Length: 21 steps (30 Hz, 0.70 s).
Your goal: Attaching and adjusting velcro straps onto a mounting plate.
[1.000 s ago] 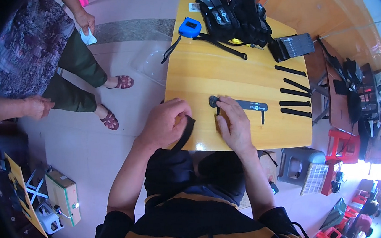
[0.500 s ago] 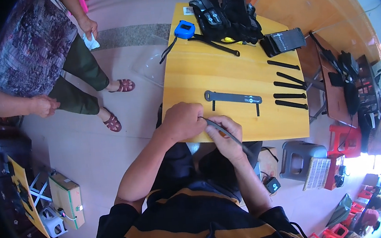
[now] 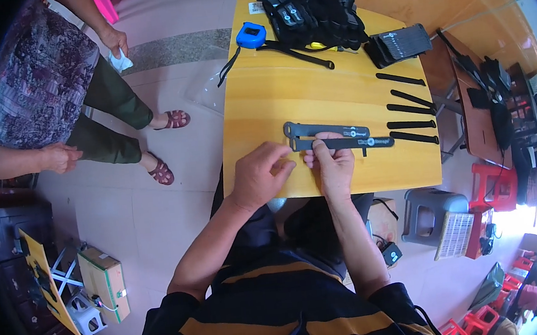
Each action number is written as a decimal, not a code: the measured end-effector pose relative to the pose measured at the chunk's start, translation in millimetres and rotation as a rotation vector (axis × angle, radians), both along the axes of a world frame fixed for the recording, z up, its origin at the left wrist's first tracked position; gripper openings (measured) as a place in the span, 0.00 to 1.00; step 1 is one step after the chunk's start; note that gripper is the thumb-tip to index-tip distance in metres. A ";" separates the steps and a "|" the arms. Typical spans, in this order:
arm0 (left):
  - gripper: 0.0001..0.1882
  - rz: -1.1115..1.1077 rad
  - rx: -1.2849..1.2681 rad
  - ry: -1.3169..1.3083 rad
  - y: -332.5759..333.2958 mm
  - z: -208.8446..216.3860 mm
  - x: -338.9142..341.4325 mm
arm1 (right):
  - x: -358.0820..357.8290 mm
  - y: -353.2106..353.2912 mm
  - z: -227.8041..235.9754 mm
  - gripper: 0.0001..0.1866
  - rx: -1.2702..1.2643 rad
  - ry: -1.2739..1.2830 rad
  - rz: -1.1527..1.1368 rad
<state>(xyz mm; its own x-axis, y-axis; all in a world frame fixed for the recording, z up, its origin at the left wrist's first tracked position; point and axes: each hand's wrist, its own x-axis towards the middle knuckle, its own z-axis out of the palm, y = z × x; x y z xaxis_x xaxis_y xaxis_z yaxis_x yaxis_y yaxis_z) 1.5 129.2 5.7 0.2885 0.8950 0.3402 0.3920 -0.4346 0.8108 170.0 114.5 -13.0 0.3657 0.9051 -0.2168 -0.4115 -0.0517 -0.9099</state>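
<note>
My right hand (image 3: 335,171) grips a dark hook-and-loop strap (image 3: 350,143) between thumb and fingers, its length running left to right with a looped end at the left. My left hand (image 3: 261,173) is beside that looped end, thumb and forefinger apart, with nothing visible in it. Just beyond the held strap, a second grey strap (image 3: 326,129) of the same kind lies on the yellow table (image 3: 262,103), partly covered by the first. A short black strip sticks out below the held strap near its right part.
Several thin black straps (image 3: 409,106) lie along the table's right side. Farther back are a blue tape measure (image 3: 250,35), a heap of black straps (image 3: 312,15) and a dark strap stack (image 3: 399,45). A person (image 3: 46,72) stands to the left; a grey stool (image 3: 431,213) is at right.
The strap, bent between both hands near the table's front edge, is now stretched out over the lying strap in my right hand. My left hand has let go, its fingers parting.
</note>
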 end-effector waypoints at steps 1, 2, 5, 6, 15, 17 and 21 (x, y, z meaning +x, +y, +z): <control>0.13 0.004 -0.001 0.000 0.2 -3.4 1.5 | -1.3 2.8 0.8 0.04 -0.001 0.000 0.004; 0.12 0.026 0.146 0.075 0.7 -6.6 2.9 | -2.7 5.4 1.9 0.03 0.014 -0.036 0.015; 0.10 0.044 0.336 0.148 4.2 -9.7 6.7 | -0.5 12.4 0.3 0.04 0.043 -0.142 0.024; 0.11 0.063 0.374 0.140 6.1 -10.4 7.3 | 0.2 14.2 -1.2 0.05 0.061 -0.204 0.027; 0.15 0.043 0.378 0.269 11.4 -17.8 4.3 | 15.2 25.5 0.2 0.04 -0.073 -0.319 0.154; 0.15 0.028 0.366 0.281 11.4 -17.1 5.1 | 17.7 27.0 -3.3 0.04 -0.070 -0.327 0.161; 0.15 0.044 0.341 0.312 12.1 -17.2 6.2 | 17.4 30.5 -2.9 0.05 -0.092 -0.397 0.196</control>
